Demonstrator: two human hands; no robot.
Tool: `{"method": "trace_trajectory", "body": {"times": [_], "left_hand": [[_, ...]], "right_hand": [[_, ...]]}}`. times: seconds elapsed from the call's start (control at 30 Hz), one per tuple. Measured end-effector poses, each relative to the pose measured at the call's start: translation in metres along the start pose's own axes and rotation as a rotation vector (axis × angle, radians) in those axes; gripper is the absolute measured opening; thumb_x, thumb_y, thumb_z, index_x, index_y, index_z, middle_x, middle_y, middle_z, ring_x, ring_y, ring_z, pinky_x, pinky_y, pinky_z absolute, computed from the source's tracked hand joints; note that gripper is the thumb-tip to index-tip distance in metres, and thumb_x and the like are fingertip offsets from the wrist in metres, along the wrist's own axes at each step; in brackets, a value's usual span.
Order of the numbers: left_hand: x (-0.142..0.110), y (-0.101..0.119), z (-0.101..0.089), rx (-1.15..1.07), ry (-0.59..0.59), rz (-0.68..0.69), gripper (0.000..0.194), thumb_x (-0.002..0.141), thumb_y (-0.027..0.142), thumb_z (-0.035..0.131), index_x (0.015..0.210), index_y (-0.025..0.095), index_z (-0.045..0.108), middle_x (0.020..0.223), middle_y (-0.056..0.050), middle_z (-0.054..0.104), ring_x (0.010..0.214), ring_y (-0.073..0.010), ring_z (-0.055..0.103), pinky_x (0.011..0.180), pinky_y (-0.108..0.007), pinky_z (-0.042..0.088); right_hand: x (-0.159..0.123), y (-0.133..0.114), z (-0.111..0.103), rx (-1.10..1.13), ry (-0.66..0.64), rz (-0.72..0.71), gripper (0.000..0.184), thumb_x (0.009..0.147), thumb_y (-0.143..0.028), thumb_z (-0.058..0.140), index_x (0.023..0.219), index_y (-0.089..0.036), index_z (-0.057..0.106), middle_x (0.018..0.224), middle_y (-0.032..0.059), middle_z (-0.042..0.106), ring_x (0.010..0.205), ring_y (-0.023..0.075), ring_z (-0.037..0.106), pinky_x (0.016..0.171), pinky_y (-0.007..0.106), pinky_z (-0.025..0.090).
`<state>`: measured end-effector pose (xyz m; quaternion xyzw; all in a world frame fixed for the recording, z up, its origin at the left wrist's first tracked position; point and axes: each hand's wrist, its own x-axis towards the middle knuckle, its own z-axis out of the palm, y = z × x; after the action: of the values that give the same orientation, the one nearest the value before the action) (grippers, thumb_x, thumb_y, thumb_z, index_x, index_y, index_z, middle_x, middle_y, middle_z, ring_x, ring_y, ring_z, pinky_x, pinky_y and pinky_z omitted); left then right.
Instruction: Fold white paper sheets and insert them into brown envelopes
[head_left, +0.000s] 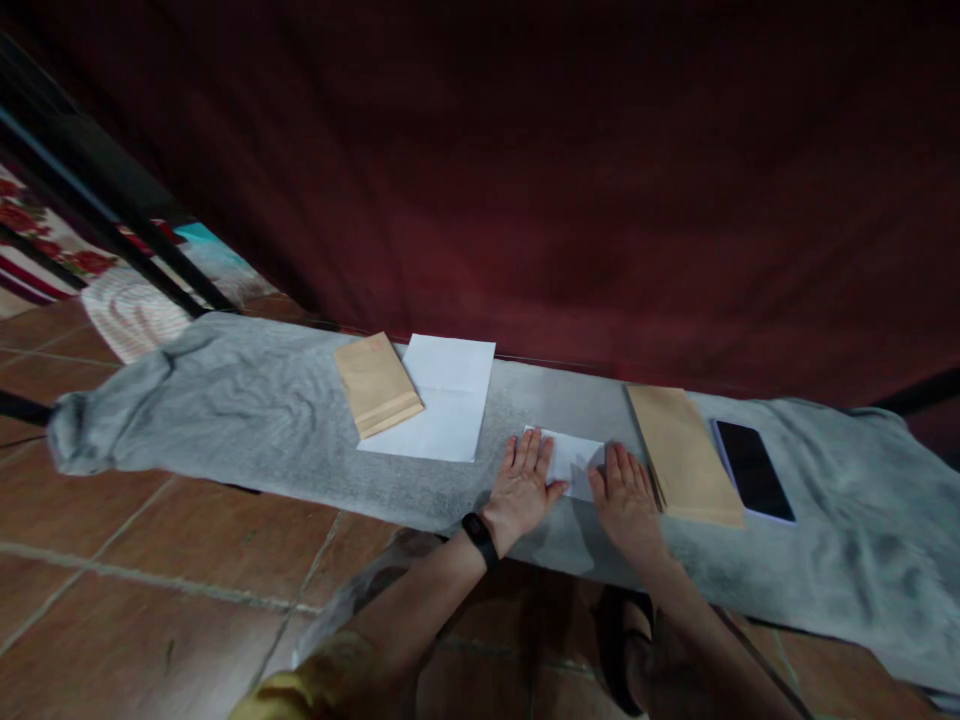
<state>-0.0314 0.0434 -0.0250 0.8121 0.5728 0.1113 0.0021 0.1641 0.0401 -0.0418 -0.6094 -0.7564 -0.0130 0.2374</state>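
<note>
A small white piece of paper (576, 462), seemingly folded, lies flat on the grey cloth. My left hand (525, 482) presses on its left end, palm down with the fingers stretched out. On the right end rests my right hand (627, 495), also flat and open. Parts of the paper are hidden beneath both hands. Just right of my right hand lies a stack of brown envelopes (686, 455). Off to the left, a larger white sheet (450, 395) with a crease across it sits partly under another brown envelope (377, 385).
A phone (752, 468) with a dark screen lies beyond the envelope stack. The grey cloth (247, 410) covers a long, narrow bench and is wrinkled at both ends. Behind it hangs a dark red curtain (570, 200). Dark metal bars (161, 250) stand at the left, above a tiled floor (210, 540).
</note>
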Motion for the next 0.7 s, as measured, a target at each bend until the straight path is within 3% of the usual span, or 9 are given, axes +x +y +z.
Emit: {"method": "trace_trajectory", "body": {"times": [0.17,0.33,0.7], "left_hand": [[0.003,0.002,-0.004,-0.015,0.015,0.014,0.06,0.102,0.043,0.029,0.151,0.008,0.033,0.159,-0.016,0.032,0.15,-0.0253,0.021,0.123,-0.048,0.017],[0.006,-0.001,0.001,0.005,0.022,0.024,0.055,0.1,0.027,0.03,0.152,0.008,0.03,0.16,-0.015,0.031,0.15,-0.0244,0.021,0.122,-0.048,0.019],[0.006,-0.027,-0.001,0.032,0.034,-0.041,0.058,0.101,0.035,0.03,0.153,0.009,0.031,0.158,-0.015,0.034,0.148,-0.0242,0.028,0.121,-0.046,0.024]], "right_hand": [[0.012,-0.021,0.0,0.137,-0.084,-0.076,0.059,0.104,-0.038,0.021,0.155,-0.008,0.025,0.159,0.017,0.03,0.148,0.0268,0.025,0.118,0.052,0.028],[0.012,-0.039,0.013,0.107,-0.194,-0.066,0.057,0.105,-0.039,0.021,0.152,-0.01,0.034,0.158,0.0141,0.034,0.148,0.0236,0.027,0.12,0.047,0.024],[0.006,-0.022,0.015,0.0,-0.078,-0.007,0.059,0.103,-0.043,0.032,0.152,-0.011,0.034,0.156,0.0154,0.035,0.146,0.027,0.032,0.119,0.047,0.025]]}}
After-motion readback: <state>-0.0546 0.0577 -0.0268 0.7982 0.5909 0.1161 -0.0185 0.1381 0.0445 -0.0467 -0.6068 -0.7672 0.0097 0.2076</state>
